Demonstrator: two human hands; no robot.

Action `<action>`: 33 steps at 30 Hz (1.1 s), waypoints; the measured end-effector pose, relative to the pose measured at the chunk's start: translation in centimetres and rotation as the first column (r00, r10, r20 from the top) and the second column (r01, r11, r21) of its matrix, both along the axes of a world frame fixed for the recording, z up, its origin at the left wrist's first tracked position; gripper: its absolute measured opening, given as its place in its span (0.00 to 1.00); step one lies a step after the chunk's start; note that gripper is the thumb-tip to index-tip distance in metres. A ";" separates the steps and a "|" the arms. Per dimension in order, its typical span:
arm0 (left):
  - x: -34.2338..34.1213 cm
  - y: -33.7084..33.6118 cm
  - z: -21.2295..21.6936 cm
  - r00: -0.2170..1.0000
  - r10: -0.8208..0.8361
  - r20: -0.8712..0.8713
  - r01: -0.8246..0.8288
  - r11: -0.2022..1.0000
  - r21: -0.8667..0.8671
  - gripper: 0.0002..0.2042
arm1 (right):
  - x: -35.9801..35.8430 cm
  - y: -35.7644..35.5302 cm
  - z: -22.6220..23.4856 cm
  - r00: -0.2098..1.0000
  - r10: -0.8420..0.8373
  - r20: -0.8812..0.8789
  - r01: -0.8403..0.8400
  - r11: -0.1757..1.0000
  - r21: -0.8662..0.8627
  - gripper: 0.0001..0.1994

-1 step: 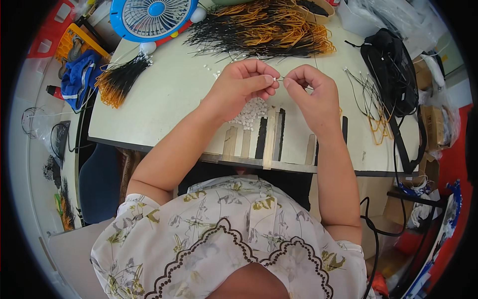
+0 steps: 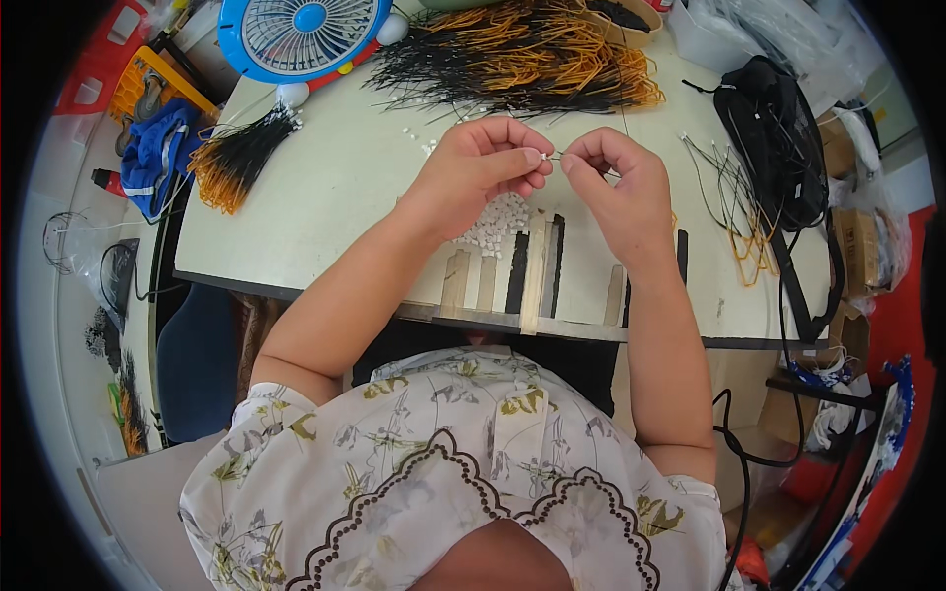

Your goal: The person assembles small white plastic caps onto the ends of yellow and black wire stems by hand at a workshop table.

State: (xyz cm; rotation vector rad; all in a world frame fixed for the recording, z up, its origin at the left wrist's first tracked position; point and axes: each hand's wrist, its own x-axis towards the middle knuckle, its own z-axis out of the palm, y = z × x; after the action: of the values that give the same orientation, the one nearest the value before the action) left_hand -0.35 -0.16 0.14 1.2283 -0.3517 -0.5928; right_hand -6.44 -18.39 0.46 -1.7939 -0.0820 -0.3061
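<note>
Wire (image 2: pixel 554 156), thin, light and bendy, is being pinched near its tip between left hand (image 2: pixel 483 167) and right hand (image 2: pixel 616 187), above white plugs (image 2: pixel 496 222).

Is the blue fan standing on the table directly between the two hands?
No, the blue fan stands at the far left edge of the table, well away from the left hand and the right hand.

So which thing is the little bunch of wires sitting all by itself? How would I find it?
Start at the blue fan at the far left of the pale table. Just below it lies the small wire bundle, black with orange ends, fanned out like a broom. Unlike the big tangled wire heap farther right, it is neat, small and near the table's left edge.
</note>
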 end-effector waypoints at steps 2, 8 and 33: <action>0.0 -0.1 0.0 1.000 0.005 0.004 -0.005 1.000 0.001 0.06 | 0.0 0.0 0.0 1.000 -0.009 -0.003 0.009 1.000 -0.011 0.04; 0.0 -0.1 -0.3 0.998 0.034 0.048 -0.036 0.999 0.031 0.06 | 0.0 0.2 0.0 0.997 -0.041 0.066 0.048 0.994 -0.098 0.05; -0.6 -1.0 -0.2 0.980 0.133 0.151 -0.141 0.989 0.046 0.04 | 0.3 0.3 -0.6 0.999 0.007 0.034 -0.006 0.999 -0.036 0.03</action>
State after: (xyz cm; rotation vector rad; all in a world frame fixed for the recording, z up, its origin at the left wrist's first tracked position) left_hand -0.96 -1.14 -0.11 1.3435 -0.3728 -0.3963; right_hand -6.18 -18.08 -0.11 -1.8234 -0.1180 -0.3331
